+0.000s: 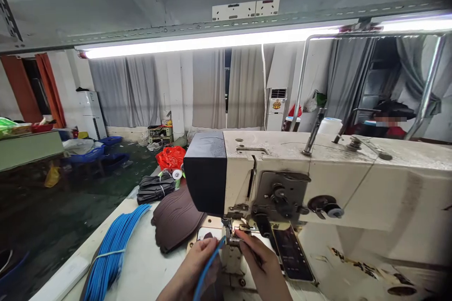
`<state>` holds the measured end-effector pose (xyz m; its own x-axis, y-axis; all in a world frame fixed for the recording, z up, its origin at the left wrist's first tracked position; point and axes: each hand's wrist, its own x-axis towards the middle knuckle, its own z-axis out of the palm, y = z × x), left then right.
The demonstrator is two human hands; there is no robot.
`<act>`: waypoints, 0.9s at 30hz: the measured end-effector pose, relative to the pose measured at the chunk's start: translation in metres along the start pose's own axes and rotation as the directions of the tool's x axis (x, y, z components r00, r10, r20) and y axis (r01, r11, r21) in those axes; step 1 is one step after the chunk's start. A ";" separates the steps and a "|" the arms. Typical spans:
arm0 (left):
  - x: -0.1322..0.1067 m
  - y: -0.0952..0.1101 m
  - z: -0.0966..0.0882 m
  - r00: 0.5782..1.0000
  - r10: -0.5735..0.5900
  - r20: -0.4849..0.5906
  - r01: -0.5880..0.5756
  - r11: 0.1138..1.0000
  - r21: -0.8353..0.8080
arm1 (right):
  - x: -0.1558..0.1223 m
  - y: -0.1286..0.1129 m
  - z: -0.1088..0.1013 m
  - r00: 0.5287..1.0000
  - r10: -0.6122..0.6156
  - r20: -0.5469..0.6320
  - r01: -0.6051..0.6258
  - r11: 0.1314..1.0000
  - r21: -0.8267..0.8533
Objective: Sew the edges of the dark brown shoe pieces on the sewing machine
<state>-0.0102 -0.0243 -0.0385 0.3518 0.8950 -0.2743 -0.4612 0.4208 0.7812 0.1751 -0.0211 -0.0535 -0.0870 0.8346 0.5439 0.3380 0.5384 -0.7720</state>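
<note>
Both hands are at the needle area of a white sewing machine (318,207). My left hand (199,258) is closed, thumb and fingers pinching the edge of dark brown fabric (213,280) left of the presser foot (231,233). Beside it a blue cord (205,273) rises from the bottom edge to the metal guide at the foot. Right of the foot is my right hand (261,261), index fingertip touching the metal parts and other fingers curled. Something dark shows inside its curl, too hidden to name. A brown cap (178,221) lies on the table left of the machine.
A bundle of blue cords (113,254) and a black strip bundle (155,189) lie on the left. A red plastic bag (171,157) sits behind them. A phone (293,254) rests right of the needle. Behind the machine is another person (393,120).
</note>
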 end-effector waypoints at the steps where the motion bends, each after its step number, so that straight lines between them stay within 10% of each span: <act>1: -0.001 0.001 0.004 0.998 0.053 -0.043 -0.051 0.998 0.045 | 0.000 0.000 0.000 1.000 -0.008 -0.009 0.008 1.000 0.002; 13: 0.014 0.026 0.029 0.922 0.356 -0.154 -0.258 0.859 0.442 | 0.000 0.006 -0.002 0.995 -0.092 0.037 0.091 0.996 0.005; 27: 0.006 0.032 0.036 0.933 0.334 -0.133 -0.231 0.841 0.490 | 0.002 0.004 -0.006 0.993 -0.093 0.078 0.099 0.991 -0.084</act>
<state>0.0062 -0.0102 0.0051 0.0658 0.9954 -0.0700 -0.0699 0.0746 0.9948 0.1816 -0.0180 -0.0532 -0.1906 0.7877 0.5858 0.4057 0.6066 -0.6837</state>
